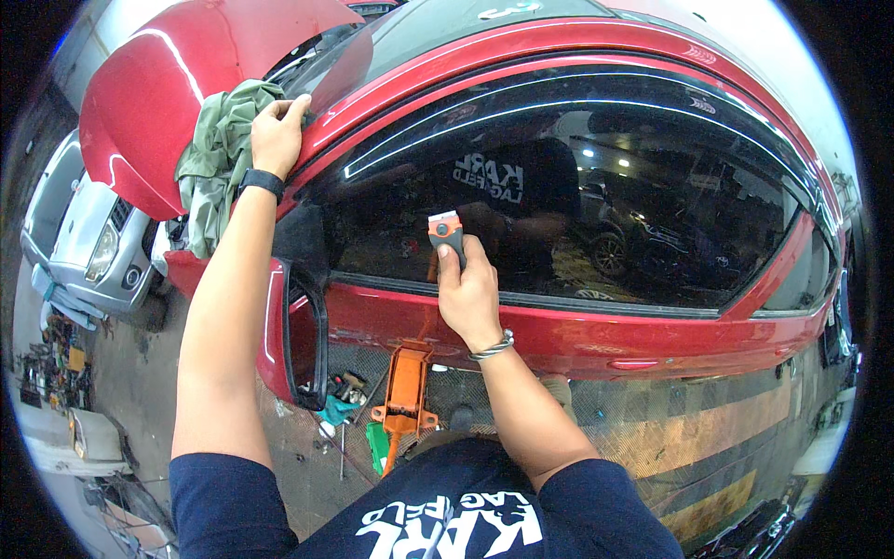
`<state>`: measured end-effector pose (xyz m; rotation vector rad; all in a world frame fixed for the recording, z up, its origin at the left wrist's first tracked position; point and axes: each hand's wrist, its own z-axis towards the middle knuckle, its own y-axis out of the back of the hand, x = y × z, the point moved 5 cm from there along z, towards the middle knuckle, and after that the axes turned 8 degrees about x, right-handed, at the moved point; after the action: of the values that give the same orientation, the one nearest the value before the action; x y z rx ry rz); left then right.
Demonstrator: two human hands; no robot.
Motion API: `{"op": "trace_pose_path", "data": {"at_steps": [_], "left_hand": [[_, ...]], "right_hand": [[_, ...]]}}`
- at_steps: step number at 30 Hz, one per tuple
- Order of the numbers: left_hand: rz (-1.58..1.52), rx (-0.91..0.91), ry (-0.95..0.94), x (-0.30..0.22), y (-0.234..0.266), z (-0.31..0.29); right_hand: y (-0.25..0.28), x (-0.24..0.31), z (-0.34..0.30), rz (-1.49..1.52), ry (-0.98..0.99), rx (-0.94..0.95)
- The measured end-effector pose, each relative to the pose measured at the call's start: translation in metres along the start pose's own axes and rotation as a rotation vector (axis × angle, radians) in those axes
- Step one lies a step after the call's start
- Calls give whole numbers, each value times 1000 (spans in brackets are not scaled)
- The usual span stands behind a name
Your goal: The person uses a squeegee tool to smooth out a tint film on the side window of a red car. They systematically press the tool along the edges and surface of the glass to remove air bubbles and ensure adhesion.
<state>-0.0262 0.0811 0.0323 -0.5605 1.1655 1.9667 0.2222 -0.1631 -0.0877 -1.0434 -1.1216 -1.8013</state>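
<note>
Closest to the person, below the dark printed shirt, an orange floor jack (404, 391) stood on the chequered floor beside a few scattered tools and a green bottle. Just above it, the right hand (468, 293), a metal bracelet on its wrist, was wrapped around the grey handle of a small scraper (446, 230), fingers curled tight about it. The scraper's orange head pointed up and lay against the dark tinted window (596, 186) of the red car door (577, 326), near the lower front corner of the glass, just above the sill. To the left, the folded side mirror (298, 335) jutted out from the door. Farther up, the left hand (277, 138), with a black band at the wrist, pressed on the red pillar by the windscreen, its fingers bent over a bunched green cloth (216, 158) that hung down beside the raised red bonnet (168, 84). Beyond that, at the far left, a silver car (84, 242) was parked.
</note>
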Motion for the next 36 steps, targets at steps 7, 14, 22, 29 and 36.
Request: {"op": "trace_pose_path", "data": {"at_steps": [7, 14, 22, 29, 36], "left_hand": [[23, -16, -24, 2, -3, 3], [78, -44, -44, 19, 1, 8], [38, -33, 5, 18, -6, 7], [9, -28, -14, 14, -5, 7], [46, -146, -122, 19, 3, 8]], "right_hand": [[-16, 55, 64, -70, 48, 25], [-4, -8, -2, -106, -50, 22], [-15, 6, 39, 324, -75, 107], [-3, -25, 20, 668, -187, 254], [-1, -21, -3, 746, -163, 362]]}}
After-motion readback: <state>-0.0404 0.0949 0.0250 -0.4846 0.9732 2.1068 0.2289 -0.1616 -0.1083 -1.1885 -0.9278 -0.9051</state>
